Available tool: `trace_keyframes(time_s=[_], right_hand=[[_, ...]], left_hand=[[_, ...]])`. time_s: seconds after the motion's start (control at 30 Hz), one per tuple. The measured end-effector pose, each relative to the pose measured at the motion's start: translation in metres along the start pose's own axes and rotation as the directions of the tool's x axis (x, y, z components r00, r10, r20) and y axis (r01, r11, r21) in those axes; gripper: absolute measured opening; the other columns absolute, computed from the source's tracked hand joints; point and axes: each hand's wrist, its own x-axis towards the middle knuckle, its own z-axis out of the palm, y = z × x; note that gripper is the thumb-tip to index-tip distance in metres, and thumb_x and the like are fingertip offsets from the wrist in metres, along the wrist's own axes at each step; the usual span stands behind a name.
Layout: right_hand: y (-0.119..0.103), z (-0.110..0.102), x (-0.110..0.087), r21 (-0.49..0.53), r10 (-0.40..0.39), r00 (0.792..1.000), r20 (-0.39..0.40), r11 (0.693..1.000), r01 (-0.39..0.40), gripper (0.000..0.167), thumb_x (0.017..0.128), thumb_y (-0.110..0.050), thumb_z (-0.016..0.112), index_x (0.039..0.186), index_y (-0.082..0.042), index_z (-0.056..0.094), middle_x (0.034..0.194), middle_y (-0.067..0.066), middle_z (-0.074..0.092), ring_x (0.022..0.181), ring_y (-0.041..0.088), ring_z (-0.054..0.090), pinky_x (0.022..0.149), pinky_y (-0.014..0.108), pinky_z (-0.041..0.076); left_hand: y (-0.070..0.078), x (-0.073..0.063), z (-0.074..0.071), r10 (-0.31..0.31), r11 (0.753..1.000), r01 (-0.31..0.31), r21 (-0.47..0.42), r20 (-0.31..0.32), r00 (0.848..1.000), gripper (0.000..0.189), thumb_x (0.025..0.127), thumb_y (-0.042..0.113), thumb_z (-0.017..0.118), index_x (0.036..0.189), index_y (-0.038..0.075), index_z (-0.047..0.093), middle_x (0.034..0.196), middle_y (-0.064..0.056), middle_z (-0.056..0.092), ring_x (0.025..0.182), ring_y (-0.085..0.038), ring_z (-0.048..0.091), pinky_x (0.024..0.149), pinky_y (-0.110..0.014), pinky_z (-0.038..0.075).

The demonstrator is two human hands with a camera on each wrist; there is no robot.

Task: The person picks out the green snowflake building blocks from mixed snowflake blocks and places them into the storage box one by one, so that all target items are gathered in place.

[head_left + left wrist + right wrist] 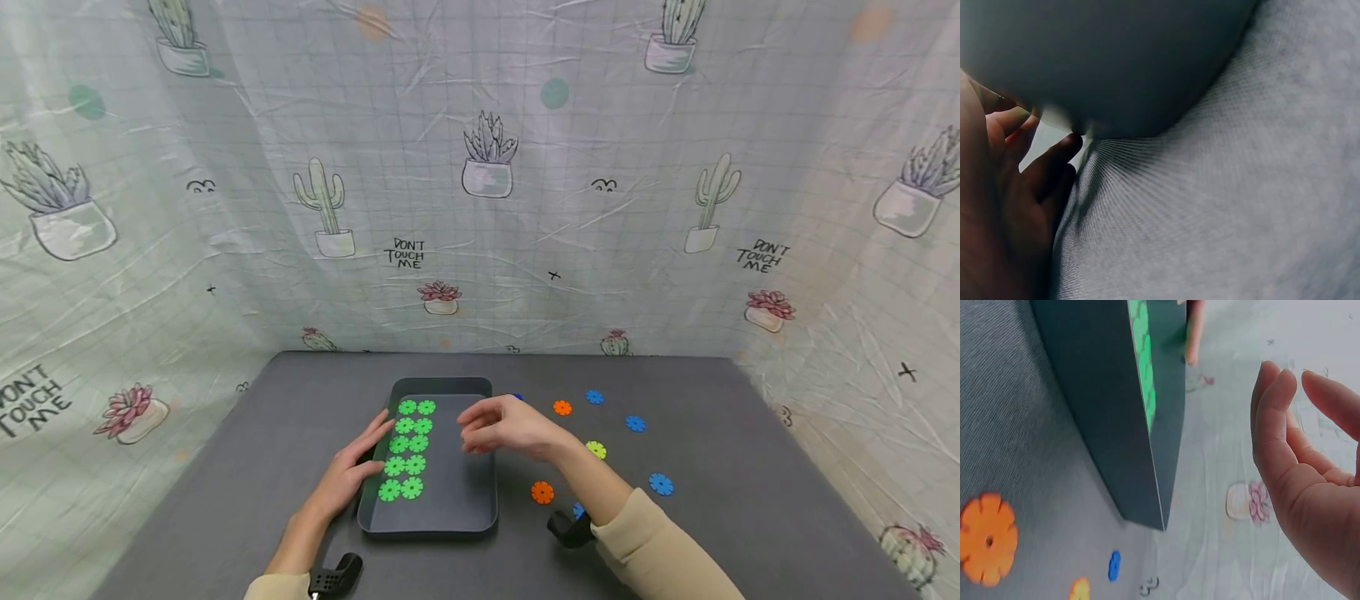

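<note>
A dark grey tray (459, 530) holds several green flower-shaped discs (412, 487), laid in two columns along its left side. My left hand (351, 471) rests at the tray's left rim, fingers spread and extended along it. In the left wrist view, that hand's fingers (1054, 165) are partly hidden behind the tray's dark edge. Above the right part of the tray hangs my right hand (510, 427), fingers loosely bent. The right wrist view shows a gap between its thumb and fingertips (1282, 387), with nothing held there.
Right of the tray, loose discs lie on the grey table (720, 533): orange ones (542, 492), several blue ones (661, 484) and a yellow one (596, 450). My right forearm passes over some of them. A patterned curtain (480, 225) surrounds the table's back and sides.
</note>
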Motion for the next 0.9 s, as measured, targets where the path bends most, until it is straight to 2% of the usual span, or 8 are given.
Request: trace_keyframes(time_s=[0.2,0.37,0.6,0.8,0.9], right_hand=[[-0.001,-0.016,-0.02,0.023,-0.014,0.999,-0.038,1.0,0.015,0.032,0.094,-0.008,0.069,0.122,0.006,0.065,0.103,0.015,0.07,0.103,0.042,0.068,0.091,0.047,0.053],[0.004,-0.031,-0.039,0.031,-0.022,0.995,-0.094,0.999,0.025,0.036,0.094,-0.011,0.07,0.124,0.007,0.064,0.107,0.016,0.07,0.101,0.038,0.069,0.089,0.044,0.054],[0.01,-0.051,-0.07,-0.002,-0.021,0.982,-0.185,1.0,0.021,0.042,0.097,-0.016,0.068,0.131,0.008,0.059,0.115,0.018,0.07,0.104,0.036,0.068,0.091,0.041,0.053],[0.017,-0.066,-0.094,-0.047,-0.012,0.963,-0.271,0.999,-0.001,0.047,0.099,-0.021,0.066,0.135,0.007,0.056,0.129,0.019,0.063,0.111,0.033,0.065,0.096,0.043,0.05],[0.02,-0.073,-0.104,-0.094,-0.016,0.942,-0.336,0.995,-0.017,0.046,0.1,-0.023,0.064,0.136,0.006,0.057,0.131,0.02,0.062,0.111,0.03,0.065,0.097,0.041,0.05]], left_hand=[[0.001,0.0,-0.002,0.051,0.998,-0.051,0.033,-0.023,0.998,0.06,0.09,0.002,0.064,0.148,0.002,0.05,0.159,-0.015,0.035,0.145,-0.041,0.03,0.108,-0.023,0.025],[0.002,-0.002,-0.002,0.052,0.997,-0.05,0.062,-0.026,0.998,0.059,0.091,0.004,0.065,0.149,0.002,0.049,0.16,-0.015,0.035,0.146,-0.039,0.03,0.109,-0.033,0.028],[0.008,-0.009,-0.003,0.011,0.992,-0.007,0.126,-0.032,0.999,0.059,0.095,0.009,0.064,0.151,0.001,0.046,0.162,-0.014,0.032,0.145,-0.042,0.029,0.105,-0.065,0.028],[0.016,-0.013,-0.008,-0.015,0.974,0.022,0.225,-0.029,0.999,0.059,0.098,0.015,0.063,0.152,0.0,0.043,0.162,-0.017,0.031,0.144,-0.044,0.031,0.103,-0.069,0.03],[0.021,-0.015,-0.012,-0.037,0.955,0.044,0.294,-0.029,0.999,0.06,0.099,0.02,0.063,0.152,0.001,0.043,0.161,-0.017,0.032,0.143,-0.044,0.032,0.103,-0.068,0.031]])
